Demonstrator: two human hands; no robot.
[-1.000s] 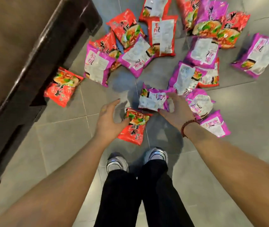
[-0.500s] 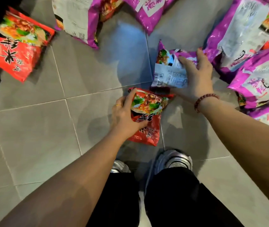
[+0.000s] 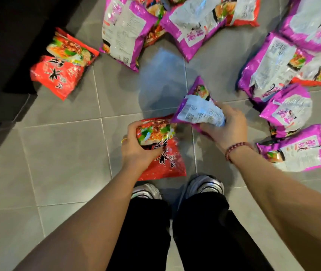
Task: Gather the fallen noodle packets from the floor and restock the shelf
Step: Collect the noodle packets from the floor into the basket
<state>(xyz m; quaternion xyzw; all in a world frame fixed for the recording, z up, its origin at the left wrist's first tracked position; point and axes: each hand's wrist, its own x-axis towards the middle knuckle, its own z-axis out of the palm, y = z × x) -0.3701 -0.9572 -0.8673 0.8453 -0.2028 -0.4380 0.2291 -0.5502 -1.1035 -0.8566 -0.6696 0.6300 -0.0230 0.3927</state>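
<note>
Gathering step: your left hand (image 3: 136, 151) grips a red noodle packet (image 3: 163, 163), your right hand (image 3: 228, 130) a purple packet (image 3: 198, 112); next move likely: lift both.

Grey tiled floor (image 3: 58, 163); red packet (image 3: 63, 63) lies left (beside dark furniture (image 3: 9, 45), perhaps the shelf); purple packets (image 3: 273, 65) scattered right.

On the floor (image 3: 61, 163), just beyond the shoes (image 3: 146, 191), lies the near packet (image 3: 165, 163); the left hand (image 3: 136, 151) grips its far left part. Just right of it and a little farther out, the right hand (image 3: 228, 128) holds a second packet (image 3: 198, 112), whose corner overlaps the near packet's far edge. A lone packet (image 3: 61, 71) lies far left beside the furniture (image 3: 9, 45). A heap (image 3: 128, 30) lies farthest out, and more packets (image 3: 273, 65) run down the right side.
</note>
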